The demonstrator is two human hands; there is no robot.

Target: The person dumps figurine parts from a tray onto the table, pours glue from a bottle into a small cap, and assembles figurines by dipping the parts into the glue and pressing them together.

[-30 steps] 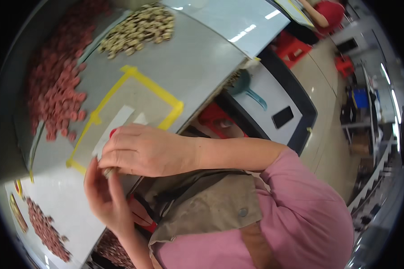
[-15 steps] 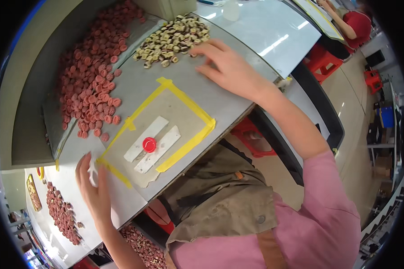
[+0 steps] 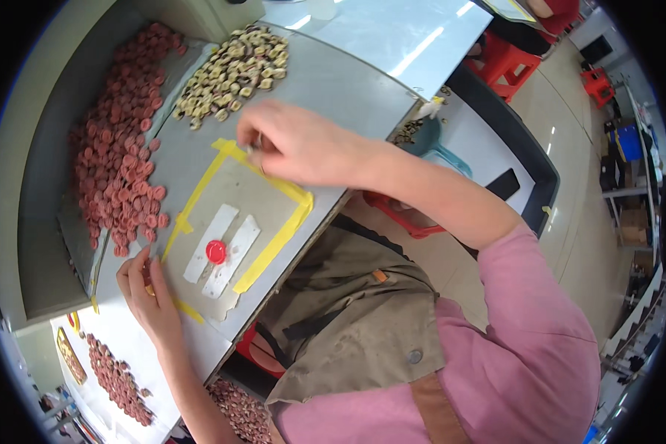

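Metal glints between the pinched fingertips of the right hand (image 3: 300,144), whose grip is closed on a small silvery part (image 3: 253,148) too tiny to identify, hovering over the far corner of the yellow-taped square frame (image 3: 277,244) on the grey table (image 3: 362,89). Its forearm stretches across from the pink sleeve. Inside the frame sits a round red cap (image 3: 215,251). At the frame's near-left edge the left hand (image 3: 148,292) rests flat, fingers loose, gripping nothing visible.
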